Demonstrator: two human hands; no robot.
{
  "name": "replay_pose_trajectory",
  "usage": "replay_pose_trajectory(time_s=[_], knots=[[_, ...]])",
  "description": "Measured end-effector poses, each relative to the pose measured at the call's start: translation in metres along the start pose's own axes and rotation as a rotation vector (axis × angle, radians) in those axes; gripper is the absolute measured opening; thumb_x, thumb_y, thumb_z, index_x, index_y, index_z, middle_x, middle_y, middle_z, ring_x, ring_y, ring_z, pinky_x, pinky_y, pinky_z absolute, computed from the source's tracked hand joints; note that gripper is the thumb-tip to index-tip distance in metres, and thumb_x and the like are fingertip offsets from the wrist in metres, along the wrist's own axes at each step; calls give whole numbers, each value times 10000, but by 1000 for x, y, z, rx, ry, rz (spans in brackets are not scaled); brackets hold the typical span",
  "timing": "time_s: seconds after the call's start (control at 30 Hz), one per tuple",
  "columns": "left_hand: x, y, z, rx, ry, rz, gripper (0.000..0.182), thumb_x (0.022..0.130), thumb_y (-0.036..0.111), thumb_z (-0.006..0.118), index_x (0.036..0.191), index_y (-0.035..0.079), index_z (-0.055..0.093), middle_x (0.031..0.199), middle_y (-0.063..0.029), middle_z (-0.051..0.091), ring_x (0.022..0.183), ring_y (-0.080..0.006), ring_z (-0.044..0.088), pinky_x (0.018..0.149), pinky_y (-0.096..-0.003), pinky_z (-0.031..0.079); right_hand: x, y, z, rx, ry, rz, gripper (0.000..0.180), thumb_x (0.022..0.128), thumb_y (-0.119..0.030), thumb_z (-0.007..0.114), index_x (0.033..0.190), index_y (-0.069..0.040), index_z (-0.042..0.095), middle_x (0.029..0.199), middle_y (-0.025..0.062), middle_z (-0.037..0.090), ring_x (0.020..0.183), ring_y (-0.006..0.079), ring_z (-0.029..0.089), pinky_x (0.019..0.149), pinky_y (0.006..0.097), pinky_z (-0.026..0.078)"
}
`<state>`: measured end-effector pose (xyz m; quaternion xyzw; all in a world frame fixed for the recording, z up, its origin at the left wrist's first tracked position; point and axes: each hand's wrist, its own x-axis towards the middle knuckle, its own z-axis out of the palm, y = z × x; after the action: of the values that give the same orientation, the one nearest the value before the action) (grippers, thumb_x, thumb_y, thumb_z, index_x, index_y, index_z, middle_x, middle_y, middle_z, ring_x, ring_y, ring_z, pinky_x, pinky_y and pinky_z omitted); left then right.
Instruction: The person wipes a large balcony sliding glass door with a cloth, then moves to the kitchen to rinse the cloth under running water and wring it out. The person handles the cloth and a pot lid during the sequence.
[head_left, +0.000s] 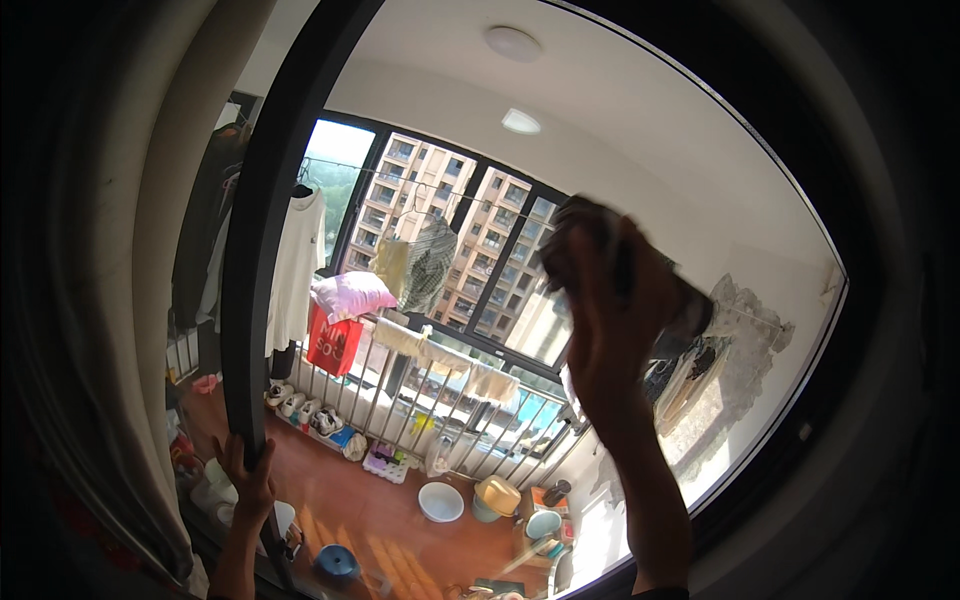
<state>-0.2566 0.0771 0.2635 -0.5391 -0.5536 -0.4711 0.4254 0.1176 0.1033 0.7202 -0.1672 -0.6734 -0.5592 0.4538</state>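
My right hand (615, 300) is raised at the right of the view, with its fingers around a dark, bunched cloth (686, 307). Motion blurs both, and I cannot tell whether the cloth touches the glass pane before me. Low on the left, my left hand (250, 476) grips the dark upright frame (259, 262) of the glazed panel, fingers on one side and thumb on the other. That upright leans across the view from top to bottom.
A beige curtain (161, 225) hangs at left. Beyond the frame, a balcony has a metal railing (442, 420), draped cloths (442, 356), hanging clothes (296, 262) and a red bag (334, 341). A white basin (441, 501), a blue round object (336, 561) and several shoes (304, 409) occupy its floor.
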Motion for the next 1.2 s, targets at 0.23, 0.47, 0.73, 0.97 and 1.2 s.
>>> replay_pose_trajectory(time_s=[0.23,0.47,0.73,0.97,1.2], knots=[[-2,-1,2,-27,16,-3,417,968,93,512,1340,197,669,1500,-215,342,1411,-464,355,1177,-755,173,33,50,21,-68,-125,-70,595,923,-136,744,1460,-320,566,1485,127,449,1329,337,466,1036,473,489],[-4,1,2,-38,16,-29,422,948,61,543,1314,217,682,1475,-214,363,1408,-459,355,1171,-768,173,140,42,57,-255,168,100,485,992,-182,681,1454,-266,556,1393,194,485,1172,346,530,941,480,518],[-5,-1,2,-63,18,-15,388,946,87,557,1293,214,676,1485,-218,369,1413,-443,361,1167,-761,186,216,4,82,-217,114,-76,395,949,-134,717,1324,-194,608,1200,111,574,986,297,571,830,456,496],[-7,2,-3,-49,-16,-5,373,968,132,520,1300,191,680,1490,-219,368,1404,-462,369,1156,-788,171,166,-55,90,-84,44,-123,556,694,-19,847,1199,-74,620,1152,145,570,945,278,572,728,391,527],[-3,1,-3,-141,-46,-34,588,862,-22,591,1410,185,648,1428,-381,480,1336,-562,473,1132,-571,387,246,-9,102,-248,238,-1,330,904,-102,738,1219,-159,657,1166,135,547,964,313,555,753,476,512]])
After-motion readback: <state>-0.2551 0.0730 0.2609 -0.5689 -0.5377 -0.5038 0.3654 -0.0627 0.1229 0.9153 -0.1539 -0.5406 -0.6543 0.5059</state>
